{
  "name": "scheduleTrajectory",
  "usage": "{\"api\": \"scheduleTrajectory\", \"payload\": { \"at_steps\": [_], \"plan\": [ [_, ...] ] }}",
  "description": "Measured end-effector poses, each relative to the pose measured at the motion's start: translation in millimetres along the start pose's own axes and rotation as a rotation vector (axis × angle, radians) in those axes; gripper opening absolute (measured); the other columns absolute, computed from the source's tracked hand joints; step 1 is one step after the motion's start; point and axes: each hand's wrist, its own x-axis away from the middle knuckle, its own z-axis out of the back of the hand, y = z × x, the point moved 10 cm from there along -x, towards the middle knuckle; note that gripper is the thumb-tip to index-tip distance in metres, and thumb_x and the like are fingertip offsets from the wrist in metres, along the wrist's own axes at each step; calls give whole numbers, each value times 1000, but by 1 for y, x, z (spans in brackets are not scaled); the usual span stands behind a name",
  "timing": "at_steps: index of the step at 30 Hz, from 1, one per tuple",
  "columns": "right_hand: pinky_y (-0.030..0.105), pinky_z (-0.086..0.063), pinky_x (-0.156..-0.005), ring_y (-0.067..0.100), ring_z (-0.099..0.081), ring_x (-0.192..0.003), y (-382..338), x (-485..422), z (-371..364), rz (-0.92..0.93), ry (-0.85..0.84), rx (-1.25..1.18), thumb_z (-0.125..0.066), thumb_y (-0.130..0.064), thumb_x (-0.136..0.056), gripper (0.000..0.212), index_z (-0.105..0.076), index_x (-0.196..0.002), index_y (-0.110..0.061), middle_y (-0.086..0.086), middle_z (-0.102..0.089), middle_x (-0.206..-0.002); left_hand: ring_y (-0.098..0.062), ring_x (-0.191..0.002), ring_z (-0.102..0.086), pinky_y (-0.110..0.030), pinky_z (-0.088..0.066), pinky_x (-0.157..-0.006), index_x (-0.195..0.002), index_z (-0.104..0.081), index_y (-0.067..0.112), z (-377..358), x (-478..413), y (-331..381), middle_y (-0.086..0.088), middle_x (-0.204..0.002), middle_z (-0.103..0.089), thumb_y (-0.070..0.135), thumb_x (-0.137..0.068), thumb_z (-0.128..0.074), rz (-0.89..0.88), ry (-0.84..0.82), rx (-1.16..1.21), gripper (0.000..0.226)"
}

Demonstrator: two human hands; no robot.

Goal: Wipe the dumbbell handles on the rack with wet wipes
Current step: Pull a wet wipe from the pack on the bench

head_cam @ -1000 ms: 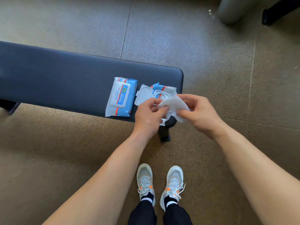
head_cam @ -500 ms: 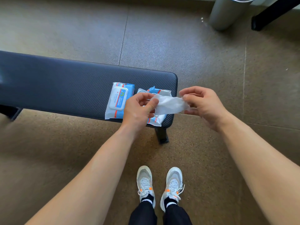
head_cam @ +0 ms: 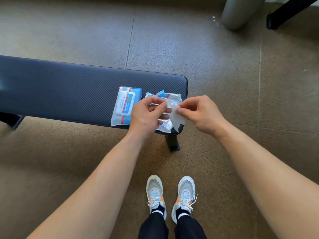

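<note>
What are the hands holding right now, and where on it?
One wipe: left hand and right hand each pinch its upper edge.

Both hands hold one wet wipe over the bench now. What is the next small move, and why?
Probably pull the hands apart to spread the wipe flat. The left hand and right hand pinch it close together, so it hangs bunched above the open pack on the bench. No dumbbell or rack is in view, so wiping cannot start yet.
</note>
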Motion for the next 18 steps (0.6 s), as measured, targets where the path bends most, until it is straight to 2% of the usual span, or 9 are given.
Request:
{"api": "scheduleTrajectory", "payload": {
  "at_steps": [2,4,7,10,13,15,18],
  "plan": [
    [34,-52,-73,5,-61,-68,6,-2,6,-10,17,17,-74,-22,-89,11,-74,-79,-26,-7,-73,-75,-9,-65,-70,-16,-50,-52,-91,-62,20,8,-2,-1,2,-80,-76,13,-100,-62,-4,44,-29,11],
    [42,-57,-76,14,-64,-76,14,-3,16,-45,79,-39,-72,-24,-90,8,-73,-83,-23,2,-73,-82,-6,-65,-69,-17,-52,-53,-92,-62,20,19,-6,-3,-1,-86,-74,15,-100,-62,2,100,-58,10],
    [42,-60,-76,19,-63,-82,24,-3,32,-130,163,-214,-65,-17,-96,13,-71,-86,-20,7,-68,-88,-6,-69,-68,-21,-56,-59,-94,-64,19,34,-11,-9,-1,-89,-70,17,-100,-63,23,170,-126,6],
    [46,-60,-80,18,-64,-84,30,-5,36,-174,185,-221,-63,-17,-98,16,-71,-84,-20,3,-67,-88,-16,-84,-68,-26,-58,-63,-88,-64,21,37,-14,-11,-2,-90,-69,20,-99,-64,22,173,-188,11],
    [45,-59,-81,19,-63,-82,27,-8,37,-200,209,-205,-60,-17,-98,22,-68,-78,-19,2,-66,-83,-22,-91,-70,-31,-60,-69,-85,-62,23,35,-16,-6,-3,-90,-69,20,-99,-63,-13,168,-217,15],
    [42,-58,-79,19,-60,-82,18,-11,32,-185,180,-276,-58,-15,-99,23,-63,-76,-17,2,-62,-81,-18,-83,-73,-25,-59,-64,-87,-60,21,30,-16,-5,-3,-88,-71,17,-101,-62,-7,148,-150,14],
    [41,-60,-76,17,-64,-82,4,-8,-4,-184,-14,-386,-60,-14,-98,7,-61,-91,-16,2,-63,-86,-11,-69,-72,-20,-55,-57,-89,-57,17,6,-10,-7,-6,-85,-72,8,-101,-60,10,55,-38,14]
  ]
}}
